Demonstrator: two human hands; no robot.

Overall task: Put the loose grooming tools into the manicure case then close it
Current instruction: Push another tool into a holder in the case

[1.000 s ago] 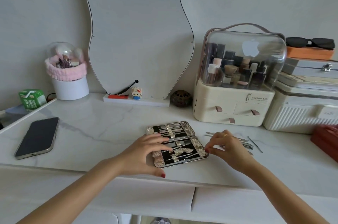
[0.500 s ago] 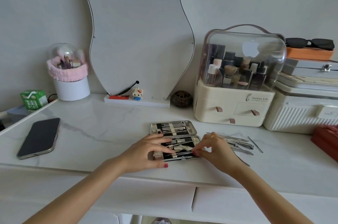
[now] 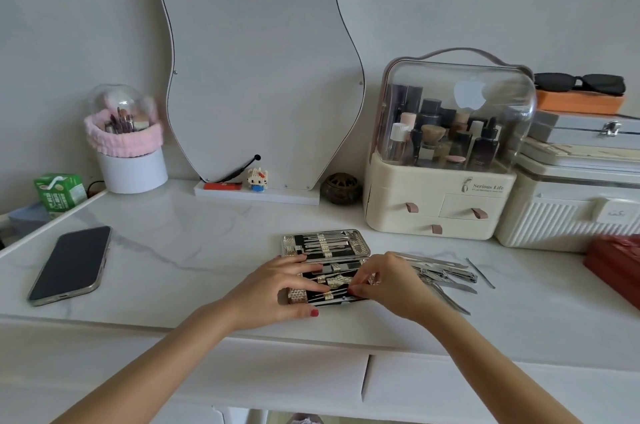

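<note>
Both hands work the open manicure case (image 3: pixel 325 245): left grip (image 3: pixel 273 288) flat, steadying it; right grip (image 3: pixel 388 281) pinching something unclear, loose grooming tools (image 3: pixel 446 276) just beyond it.

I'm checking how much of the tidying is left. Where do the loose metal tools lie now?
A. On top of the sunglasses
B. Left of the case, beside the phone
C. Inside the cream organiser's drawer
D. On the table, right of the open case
D: the loose tools lie in a pile on the table just right of the open case, behind the right hand.
</note>
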